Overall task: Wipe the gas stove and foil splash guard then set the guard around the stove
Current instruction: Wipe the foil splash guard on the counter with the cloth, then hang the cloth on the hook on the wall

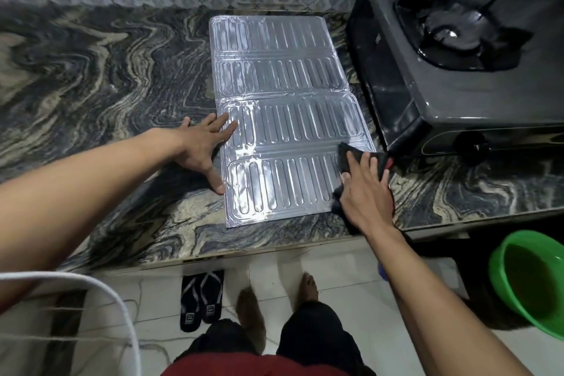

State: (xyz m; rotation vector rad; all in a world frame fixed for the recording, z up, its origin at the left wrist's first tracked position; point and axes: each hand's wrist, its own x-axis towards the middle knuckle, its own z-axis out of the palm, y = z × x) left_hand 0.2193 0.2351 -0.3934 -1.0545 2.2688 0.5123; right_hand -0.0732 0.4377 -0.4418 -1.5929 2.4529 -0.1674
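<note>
Silver embossed foil splash guard [287, 119] is lying flat and unfolded on the swirly dark marble counter [100, 70], long axis running from the near edge straight back toward the tiled wall, so any wipe along the ribs goes left-right and any move to a fresh panel goes away from you. Your left hand [204, 146] is spread flat, fingers wide, pinning the guard's left edge at the near two panels, holding nothing. Your right hand [363, 192] is pressed palm-down on the dark cleaning cloth [351, 159] at the near right corner of the foil, fingers laid over it rather than curled round.

The black single-burner gas stove [457, 70] sits just beside the guard on the right, so your right hand's the nearer one. The two far panels look like the reach, I'd guess that's next.
</note>
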